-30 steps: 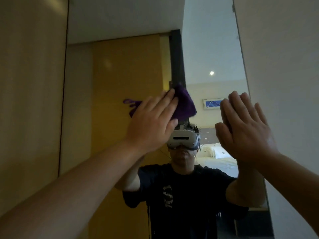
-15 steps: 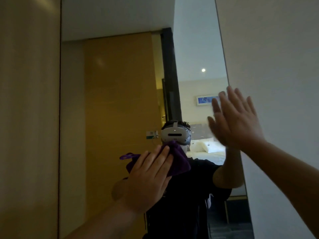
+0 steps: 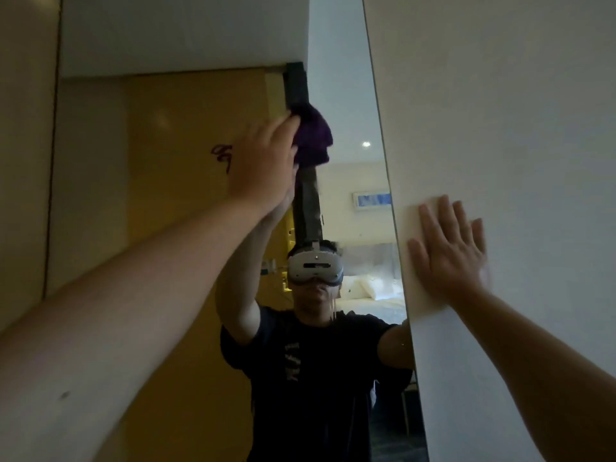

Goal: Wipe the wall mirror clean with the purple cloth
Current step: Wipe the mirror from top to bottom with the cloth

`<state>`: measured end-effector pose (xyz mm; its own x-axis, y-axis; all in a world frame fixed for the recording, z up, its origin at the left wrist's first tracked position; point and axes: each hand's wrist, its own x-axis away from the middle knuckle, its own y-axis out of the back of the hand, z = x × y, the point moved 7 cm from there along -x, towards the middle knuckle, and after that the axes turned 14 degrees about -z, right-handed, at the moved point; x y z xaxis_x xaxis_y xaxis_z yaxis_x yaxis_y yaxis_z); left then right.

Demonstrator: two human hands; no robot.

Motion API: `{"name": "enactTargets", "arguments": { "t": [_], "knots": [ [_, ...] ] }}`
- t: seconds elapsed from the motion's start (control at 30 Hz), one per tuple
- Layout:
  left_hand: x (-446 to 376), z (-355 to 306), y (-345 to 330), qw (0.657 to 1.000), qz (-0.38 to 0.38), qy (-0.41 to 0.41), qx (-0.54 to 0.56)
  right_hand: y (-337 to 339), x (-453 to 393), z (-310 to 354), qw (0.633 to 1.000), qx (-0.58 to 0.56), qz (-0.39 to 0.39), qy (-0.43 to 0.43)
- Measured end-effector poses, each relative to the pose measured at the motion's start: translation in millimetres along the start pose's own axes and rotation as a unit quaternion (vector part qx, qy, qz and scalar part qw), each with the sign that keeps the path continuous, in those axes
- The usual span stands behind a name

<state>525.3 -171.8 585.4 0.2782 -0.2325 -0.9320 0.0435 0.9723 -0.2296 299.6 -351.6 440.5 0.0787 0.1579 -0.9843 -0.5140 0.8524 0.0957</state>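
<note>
The tall wall mirror [image 3: 173,228] fills the middle of the head view, between a beige panel on the left and a white wall on the right. My left hand [image 3: 263,161] presses the bunched purple cloth [image 3: 313,138] flat against the upper part of the glass. Only the cloth's right side shows past my fingers. My right hand [image 3: 450,251] lies flat with spread fingers on the white wall, just right of the mirror's edge, holding nothing. A small purple scrap of the cloth's loop [image 3: 223,156] shows left of my left hand.
The white wall [image 3: 516,128] runs along the mirror's right edge. A beige panel [image 3: 23,161] borders its left edge. The glass reflects a person in a dark shirt with a headset, a yellow door and a bedroom with a bed.
My left hand swept the cloth down to chest height and back up to the upper glass. My right hand moved off the mirror's edge onto the white wall.
</note>
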Motion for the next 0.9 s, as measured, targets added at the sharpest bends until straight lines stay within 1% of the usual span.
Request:
{"name": "enactTargets", "arguments": {
  "t": [0.1,0.13,0.2,0.33,0.4,0.5,0.63,0.7,0.77,0.9],
  "knots": [
    [-49.0,-8.8,-29.0,0.999,0.038,0.007,-0.018,-0.9,0.5,-0.8,1.0,0.005,-0.009,0.007],
    [-52.5,-12.5,-39.8,0.998,0.059,-0.006,-0.031,-0.5,0.4,-1.6,1.0,0.005,-0.014,0.009],
    [-41.2,-21.3,-51.5,0.993,0.08,-0.063,-0.067,0.5,0.5,-2.6,1.0,-0.004,-0.022,0.008],
    [28.1,-35.4,-35.4,0.982,0.095,-0.156,-0.047,0.8,1.0,-3.1,1.0,-0.005,-0.025,0.012],
    [69.8,-40.8,-18.3,0.977,0.103,-0.181,-0.039,0.7,0.9,-4.1,1.0,-0.009,-0.028,0.009],
    [138.0,-50.5,5.2,0.969,0.134,-0.206,-0.031,1.0,1.8,-3.9,1.0,-0.011,-0.027,0.006],
    [217.4,-66.3,30.9,0.967,0.137,-0.215,-0.014,3.1,0.4,-2.4,0.999,-0.021,-0.029,-0.002],
    [240.9,-72.3,39.5,0.967,0.14,-0.214,0.005,3.6,1.0,-2.2,0.999,-0.02,-0.028,-0.006],
    [243.1,-74.0,44.7,0.969,0.129,-0.209,0.028,3.7,1.3,-3.2,1.0,-0.011,-0.021,-0.004],
    [211.4,-71.7,46.5,0.98,0.062,-0.171,0.082,2.6,0.8,-2.5,1.0,-0.002,-0.001,0.0]
  ]
}}
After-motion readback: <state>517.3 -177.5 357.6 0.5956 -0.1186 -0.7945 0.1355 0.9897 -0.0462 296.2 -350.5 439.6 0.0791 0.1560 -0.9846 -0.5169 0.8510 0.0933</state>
